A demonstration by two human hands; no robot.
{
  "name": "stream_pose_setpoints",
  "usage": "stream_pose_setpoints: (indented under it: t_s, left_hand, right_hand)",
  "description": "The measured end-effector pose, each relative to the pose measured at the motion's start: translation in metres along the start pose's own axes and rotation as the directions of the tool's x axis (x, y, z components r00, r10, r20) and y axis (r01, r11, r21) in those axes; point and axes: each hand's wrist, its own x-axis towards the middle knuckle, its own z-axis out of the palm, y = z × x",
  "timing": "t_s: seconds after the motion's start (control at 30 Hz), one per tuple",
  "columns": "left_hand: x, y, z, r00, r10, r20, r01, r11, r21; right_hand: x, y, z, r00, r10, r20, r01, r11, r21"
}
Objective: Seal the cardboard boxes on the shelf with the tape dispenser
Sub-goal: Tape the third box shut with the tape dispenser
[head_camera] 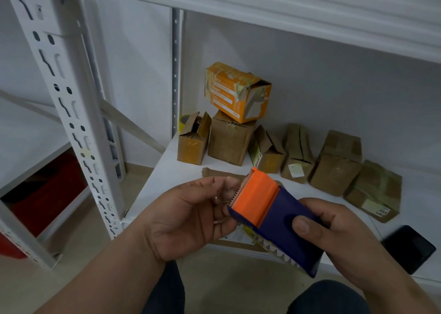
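My right hand [334,232] grips a blue tape dispenser [281,227] with an orange cutter head, thumb pressed on its blue body. My left hand [188,218] is at the serrated edge of the orange head, fingers curled against it and touching the dispenser's left side. Several brown cardboard boxes stand in a row along the back of the white shelf [167,170]: an open-flapped one [193,141] at the left, a taller one [230,141] carrying an orange box [237,91], and others [334,163] to the right. A flat cardboard piece [222,172] lies behind my hands.
A roll of tape [183,122] stands behind the leftmost box. A black phone [408,249] lies at the shelf's front right. The slotted white upright [71,113] rises at the left, with a red object [45,194] under the neighbouring shelf. The upper shelf [286,10] hangs overhead.
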Motion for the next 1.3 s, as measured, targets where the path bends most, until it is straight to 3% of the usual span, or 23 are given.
stream_pose_setpoints:
  t_s: [0.1,0.17,0.27,0.4,0.7,0.83,1.1,1.3]
  left_hand:
    - [-0.001,-0.001,-0.002,0.995,0.004,-0.097,0.001,0.999,0.053]
    - [-0.002,-0.004,-0.004,0.979,0.060,-0.194,-0.021,0.980,0.197]
    - [-0.002,-0.009,-0.003,0.939,0.183,-0.290,-0.030,0.888,0.459]
    - [0.002,-0.013,-0.004,0.866,0.284,-0.412,-0.008,0.831,0.556]
    - [0.000,-0.003,-0.005,0.766,0.516,-0.383,-0.052,0.643,0.764]
    - [-0.006,0.013,-0.007,0.688,0.577,-0.440,-0.115,0.686,0.719]
    - [-0.006,0.051,-0.034,0.622,0.539,-0.568,-0.237,0.820,0.520]
    - [0.017,0.048,-0.053,0.679,0.361,-0.639,-0.158,0.922,0.353]
  right_hand:
    - [0.000,-0.001,-0.001,1.000,0.003,-0.001,-0.003,0.997,-0.079]
    - [0.002,0.000,-0.001,1.000,0.009,0.008,-0.007,0.987,-0.160]
    - [0.005,0.003,0.001,0.999,0.035,0.030,-0.026,0.969,-0.244]
    - [0.009,0.003,0.005,0.997,0.053,0.054,-0.031,0.938,-0.346]
    - [0.019,-0.011,0.009,0.992,0.020,0.123,0.044,0.869,-0.493]
    - [0.023,-0.012,-0.003,0.992,0.004,0.123,0.063,0.838,-0.542]
    - [0.041,-0.020,-0.046,0.993,0.036,0.116,0.025,0.873,-0.486]
    - [0.071,-0.032,-0.061,0.984,0.152,0.089,-0.081,0.842,-0.533]
